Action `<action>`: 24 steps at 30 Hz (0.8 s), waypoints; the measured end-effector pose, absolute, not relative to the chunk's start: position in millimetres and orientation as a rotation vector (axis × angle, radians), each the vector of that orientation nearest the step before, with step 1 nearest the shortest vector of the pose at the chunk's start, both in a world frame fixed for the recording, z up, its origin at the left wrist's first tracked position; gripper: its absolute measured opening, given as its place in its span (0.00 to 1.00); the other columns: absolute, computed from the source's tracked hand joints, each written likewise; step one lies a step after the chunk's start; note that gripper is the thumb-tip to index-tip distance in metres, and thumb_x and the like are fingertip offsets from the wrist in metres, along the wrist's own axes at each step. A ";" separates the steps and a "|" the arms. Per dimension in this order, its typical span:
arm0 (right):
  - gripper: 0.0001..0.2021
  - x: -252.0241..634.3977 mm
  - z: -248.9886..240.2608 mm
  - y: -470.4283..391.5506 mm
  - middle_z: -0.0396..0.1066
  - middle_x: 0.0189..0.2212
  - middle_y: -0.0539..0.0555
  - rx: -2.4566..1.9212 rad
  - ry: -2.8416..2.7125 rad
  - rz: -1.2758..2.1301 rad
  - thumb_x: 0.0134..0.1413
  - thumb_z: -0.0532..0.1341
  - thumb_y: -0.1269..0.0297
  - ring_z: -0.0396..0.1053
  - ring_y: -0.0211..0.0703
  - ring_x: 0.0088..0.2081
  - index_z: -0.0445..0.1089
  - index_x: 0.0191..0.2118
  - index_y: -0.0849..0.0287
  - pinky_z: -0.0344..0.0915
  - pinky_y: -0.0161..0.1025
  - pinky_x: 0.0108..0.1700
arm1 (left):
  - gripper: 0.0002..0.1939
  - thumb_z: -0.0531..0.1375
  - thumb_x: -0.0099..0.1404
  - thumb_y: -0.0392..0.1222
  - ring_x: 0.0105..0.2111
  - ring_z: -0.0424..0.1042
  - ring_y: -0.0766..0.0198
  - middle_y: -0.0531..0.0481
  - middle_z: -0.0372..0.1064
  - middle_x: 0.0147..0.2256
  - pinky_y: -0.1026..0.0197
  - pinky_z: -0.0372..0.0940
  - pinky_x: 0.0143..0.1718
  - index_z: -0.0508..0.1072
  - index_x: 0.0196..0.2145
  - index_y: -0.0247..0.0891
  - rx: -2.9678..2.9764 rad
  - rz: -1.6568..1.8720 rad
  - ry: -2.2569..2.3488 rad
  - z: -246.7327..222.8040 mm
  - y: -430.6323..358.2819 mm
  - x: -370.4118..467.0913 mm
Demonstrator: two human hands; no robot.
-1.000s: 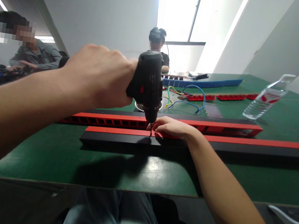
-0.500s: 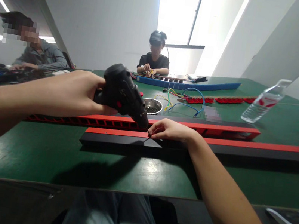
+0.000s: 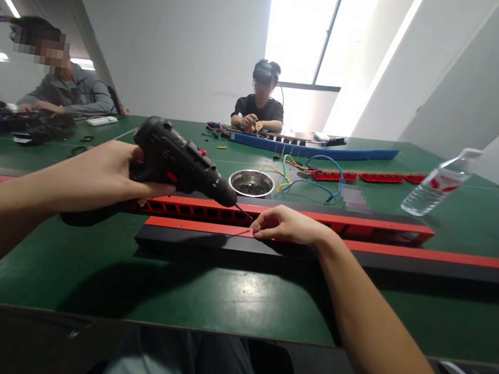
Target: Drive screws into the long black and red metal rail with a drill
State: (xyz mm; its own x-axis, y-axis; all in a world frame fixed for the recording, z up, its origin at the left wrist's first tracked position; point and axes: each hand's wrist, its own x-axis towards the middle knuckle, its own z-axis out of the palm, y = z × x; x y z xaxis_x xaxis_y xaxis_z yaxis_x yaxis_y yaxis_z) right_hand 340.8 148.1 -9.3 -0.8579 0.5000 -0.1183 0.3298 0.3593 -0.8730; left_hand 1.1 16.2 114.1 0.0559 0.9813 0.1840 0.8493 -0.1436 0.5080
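Left hand (image 3: 99, 176) wraps tight around a black power drill (image 3: 178, 160), left of the middle. Right hand (image 3: 288, 223) looks pinched shut by the thin bit (image 3: 243, 211); I can't tell if it has a screw. Under those fingers, a long black and red bar (image 3: 203, 240) lies across the counter (image 3: 230, 307). Lining up the bit seems to be the step. Next calls for tipping the drill straight and keeping it steady.

We have a bare strip of tabletop (image 3: 221, 309) along our side of the near rail (image 3: 198, 241). Far rail (image 3: 395, 226) bars the low way to the bowl (image 3: 252, 176); open from above. Drill (image 3: 182, 160) blocks left, wires (image 3: 311, 183) right.
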 end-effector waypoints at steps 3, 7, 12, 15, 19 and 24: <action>0.18 340.7 -6.7 146.6 0.75 0.33 0.52 -0.788 -2.445 1.519 0.51 0.71 0.51 0.65 0.39 0.32 0.80 0.40 0.61 0.60 0.37 0.36 | 0.25 0.74 0.50 0.57 0.30 0.73 0.60 0.46 0.80 0.31 0.67 0.65 0.25 0.82 0.37 0.33 1.884 0.902 1.913 97.4 16.1 -8.6; 0.18 340.0 -5.2 144.1 0.76 0.34 0.52 -0.863 -2.441 1.515 0.51 0.70 0.50 0.66 0.40 0.33 0.79 0.40 0.60 0.61 0.37 0.38 | 0.21 0.73 0.53 0.55 0.20 0.68 0.63 0.47 0.73 0.22 0.67 0.60 0.18 0.77 0.27 0.32 1.425 1.109 1.805 66.7 14.2 -8.1; 0.17 339.2 -1.2 141.4 0.77 0.35 0.54 -0.913 -2.429 1.437 0.55 0.68 0.50 0.70 0.42 0.36 0.78 0.39 0.61 0.65 0.38 0.41 | 0.13 0.71 0.59 0.46 0.27 0.72 0.63 0.47 0.74 0.29 0.65 0.70 0.26 0.78 0.35 0.33 1.075 1.369 1.294 29.9 19.5 2.7; 0.18 338.7 -3.2 143.5 0.78 0.35 0.56 -0.953 -2.337 1.415 0.57 0.66 0.49 0.72 0.43 0.36 0.77 0.39 0.62 0.66 0.39 0.41 | 0.12 0.69 0.62 0.46 0.30 0.73 0.65 0.48 0.73 0.32 0.66 0.73 0.34 0.77 0.36 0.33 1.030 1.427 1.151 15.2 26.8 9.1; 0.17 335.0 -10.9 149.3 0.79 0.36 0.58 -0.999 -2.143 1.360 0.56 0.68 0.51 0.75 0.44 0.36 0.75 0.39 0.62 0.70 0.40 0.40 | 0.10 0.69 0.61 0.42 0.29 0.72 0.67 0.48 0.71 0.32 0.65 0.74 0.34 0.76 0.35 0.31 0.855 1.471 0.954 1.4 33.6 13.4; 0.13 322.6 -4.4 164.0 0.79 0.38 0.58 -1.116 -2.025 1.037 0.50 0.72 0.59 0.76 0.46 0.38 0.75 0.39 0.61 0.72 0.41 0.43 | 0.09 0.68 0.60 0.37 0.27 0.73 0.65 0.47 0.72 0.31 0.63 0.74 0.28 0.76 0.35 0.29 0.742 1.410 1.041 -8.0 34.5 12.6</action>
